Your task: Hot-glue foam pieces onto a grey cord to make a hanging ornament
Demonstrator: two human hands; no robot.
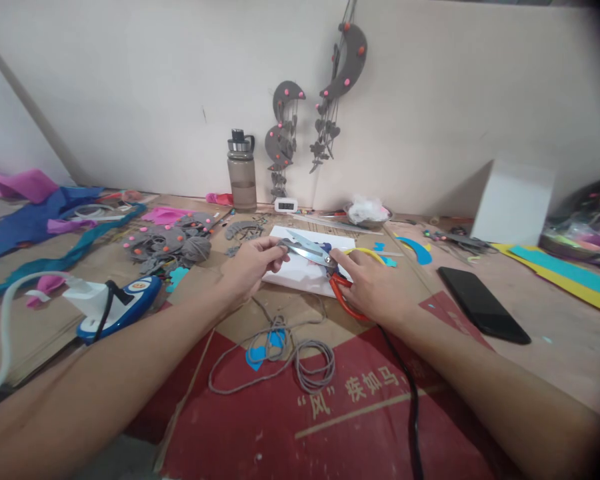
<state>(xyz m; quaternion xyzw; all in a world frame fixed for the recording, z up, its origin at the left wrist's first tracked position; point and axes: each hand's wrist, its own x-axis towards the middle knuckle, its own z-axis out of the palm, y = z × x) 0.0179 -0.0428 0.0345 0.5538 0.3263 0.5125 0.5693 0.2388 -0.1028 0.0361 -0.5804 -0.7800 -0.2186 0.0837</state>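
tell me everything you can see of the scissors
The scissors have shiny, metal-looking blades, parted and joined at a round pivot, and a red handle loop; a yellow loop nearby may be the other handle. The right hand grips them above the white sheet, blades pointing toward the left hand. Whether that hand touches them is unclear.

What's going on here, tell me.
A person has scissors in the right hand, while the left hand pinches a small grey piece by the blade tips. Both hands are over a white sheet. Nearer the person, loose grey cord lies coiled on red cardboard, partly over blue scraps. Grey crescents with pink and orange dots hang by the wall behind.
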